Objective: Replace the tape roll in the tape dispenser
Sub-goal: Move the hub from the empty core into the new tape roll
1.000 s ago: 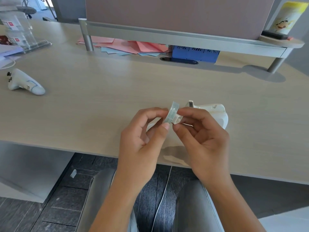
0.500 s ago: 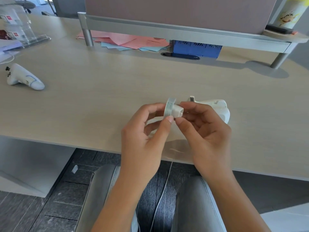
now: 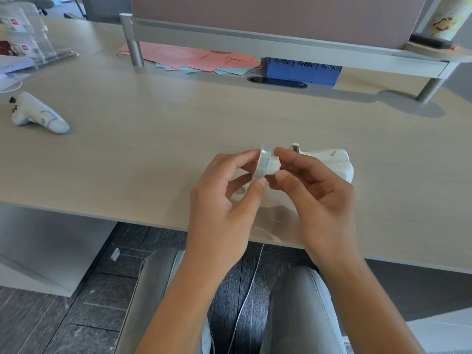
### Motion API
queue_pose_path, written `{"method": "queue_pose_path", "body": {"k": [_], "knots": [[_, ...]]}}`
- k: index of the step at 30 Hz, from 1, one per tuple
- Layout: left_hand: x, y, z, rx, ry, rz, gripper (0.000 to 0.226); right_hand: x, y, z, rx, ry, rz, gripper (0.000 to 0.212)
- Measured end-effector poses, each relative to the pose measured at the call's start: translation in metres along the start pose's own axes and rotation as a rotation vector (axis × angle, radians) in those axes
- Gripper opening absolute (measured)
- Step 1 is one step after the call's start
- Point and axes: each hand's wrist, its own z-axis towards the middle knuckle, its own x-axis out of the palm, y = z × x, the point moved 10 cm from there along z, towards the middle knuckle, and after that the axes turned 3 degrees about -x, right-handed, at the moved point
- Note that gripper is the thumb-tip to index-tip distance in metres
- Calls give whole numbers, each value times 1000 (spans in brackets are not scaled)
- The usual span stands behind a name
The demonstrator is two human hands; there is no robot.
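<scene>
Holding the tape roll (image 3: 263, 163) on edge above the near part of the tabletop (image 3: 153, 154), we note its flat faces turned left and right, so its axis runs sideways. From its right face a white plastic hub (image 3: 273, 166) sticks out toward the right hand (image 3: 316, 200). Roll: thin, translucent, glossy ring. Hub: smooth, matte, short cylinder.

Left hand (image 3: 224, 213): closed in a pinch on the roll's rim, index finger at the top, thumb at the bottom, remaining fingers loosely curled. Right hand: closed in a pinch on the hub, index finger above, thumb below.

White tape dispenser (image 3: 332, 162): rounded moulded plastic, resting on the tabletop just behind the right hand, partly hidden by it; its long axis lies sideways, a small upright tab at its left end. Tabletop: pale wood grain, matte.
</scene>
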Motion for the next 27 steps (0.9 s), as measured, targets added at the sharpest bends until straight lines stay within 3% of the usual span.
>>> {"method": "queue_pose_path", "body": {"k": [7, 11, 17, 27], "knots": [[4, 0, -1, -9, 35, -37, 41, -3, -3, 2, 20, -21, 13, 23], [5, -1, 2, 22, 53, 68, 46, -3, -6, 3, 38, -15, 51, 22], [4, -4, 7, 56, 41, 124, 39, -1, -4, 4, 18, 14, 111, 25], [3, 0, 3, -44, 32, -66, 20, 0, 3, 1, -23, 9, 96, 25]]}}
